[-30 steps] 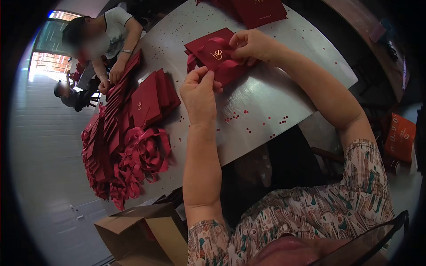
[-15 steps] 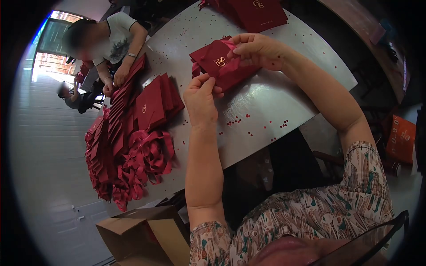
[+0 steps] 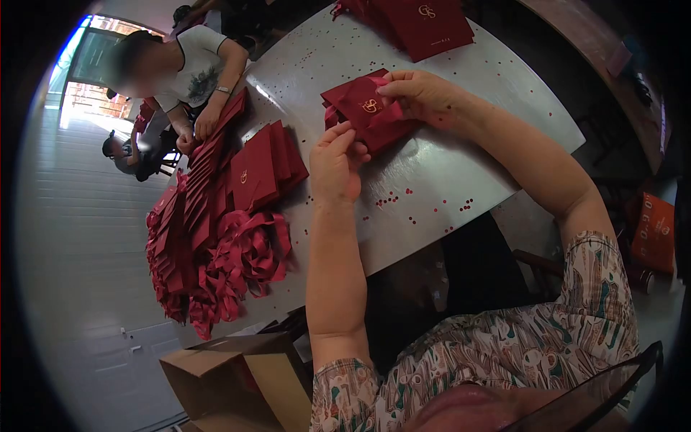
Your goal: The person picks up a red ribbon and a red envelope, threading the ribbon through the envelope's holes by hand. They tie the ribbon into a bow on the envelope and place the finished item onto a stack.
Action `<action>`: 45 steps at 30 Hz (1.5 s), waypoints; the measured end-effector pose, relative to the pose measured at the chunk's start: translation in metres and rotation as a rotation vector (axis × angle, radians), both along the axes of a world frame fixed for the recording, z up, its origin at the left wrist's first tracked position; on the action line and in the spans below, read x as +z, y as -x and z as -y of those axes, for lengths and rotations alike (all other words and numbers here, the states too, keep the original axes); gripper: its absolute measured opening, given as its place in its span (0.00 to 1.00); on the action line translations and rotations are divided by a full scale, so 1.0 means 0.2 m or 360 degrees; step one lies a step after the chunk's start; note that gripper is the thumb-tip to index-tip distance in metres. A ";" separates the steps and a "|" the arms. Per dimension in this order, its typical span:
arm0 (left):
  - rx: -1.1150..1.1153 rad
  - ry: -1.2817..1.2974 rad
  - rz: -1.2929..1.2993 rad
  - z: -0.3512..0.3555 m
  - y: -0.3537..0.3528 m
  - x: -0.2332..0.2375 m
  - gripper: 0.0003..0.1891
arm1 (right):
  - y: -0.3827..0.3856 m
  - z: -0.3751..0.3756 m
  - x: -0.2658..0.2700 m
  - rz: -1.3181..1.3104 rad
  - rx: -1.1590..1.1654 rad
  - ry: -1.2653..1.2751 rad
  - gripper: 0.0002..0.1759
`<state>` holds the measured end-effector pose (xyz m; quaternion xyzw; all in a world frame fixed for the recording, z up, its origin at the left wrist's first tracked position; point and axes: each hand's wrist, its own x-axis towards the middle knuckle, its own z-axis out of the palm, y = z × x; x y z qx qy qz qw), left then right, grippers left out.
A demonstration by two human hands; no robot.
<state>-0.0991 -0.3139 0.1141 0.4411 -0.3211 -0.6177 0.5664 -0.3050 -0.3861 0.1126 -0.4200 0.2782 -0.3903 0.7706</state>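
Observation:
A dark red paper gift bag (image 3: 360, 101) with a gold logo lies on the grey table in front of me. A pinkish-red ribbon (image 3: 390, 114) crosses its front beside the logo. With thumb and fingers closed, my right hand (image 3: 421, 97) pinches the ribbon at the bag's right side. My left hand (image 3: 337, 162) is pinched closed at the bag's lower left edge. What sits between its fingertips is too small to make out. Left of my left forearm stand several matching red bags (image 3: 255, 173) leaning together.
A long row of red bags (image 3: 205, 191) with a heap of ribbon handles (image 3: 252, 248) covers the table's left side. More bags (image 3: 432, 29) lie at the far edge. Red dots are scattered on the table (image 3: 468, 162). A co-worker (image 3: 205, 72) handles bags; a cardboard box (image 3: 230, 381) stands below.
The view has shifted slightly, so everything sits a little further right and lower. My right hand's fingers have closed in, and the ribbon now lies lower across the bag's front.

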 end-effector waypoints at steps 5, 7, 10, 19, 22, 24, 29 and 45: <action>-0.0196 -0.0047 0.0128 0.01 -0.02 -0.01 0.09 | -0.05 -0.05 0.01 0.0166 -0.0052 0.0032 0.12; -0.0308 -0.0052 0.0240 0.02 -0.03 -0.03 0.09 | -0.06 -0.03 -0.01 0.0185 -0.0016 0.0021 0.12; -0.0465 0.0041 0.0548 0.02 -0.01 -0.03 0.06 | -0.05 -0.02 -0.02 0.0214 0.0022 -0.0005 0.12; -0.0520 0.0283 0.1043 -0.02 0.01 0.06 0.06 | -0.06 -0.05 0.01 0.0131 -0.0063 -0.0062 0.10; -0.0447 0.0532 0.1171 -0.02 0.03 0.05 0.05 | -0.06 -0.04 0.01 0.0090 -0.0059 -0.0055 0.09; -0.0386 0.0716 0.1270 -0.02 0.02 0.06 0.04 | -0.07 -0.02 -0.01 0.0090 -0.0045 -0.0015 0.09; -0.0307 0.0953 0.1582 -0.02 0.02 0.07 0.03 | -0.05 -0.02 -0.04 0.0106 -0.0023 -0.0024 0.08; -0.0203 0.0499 0.1566 -0.02 -0.04 0.07 0.06 | -0.07 0.00 -0.07 0.0439 0.0087 -0.0169 0.09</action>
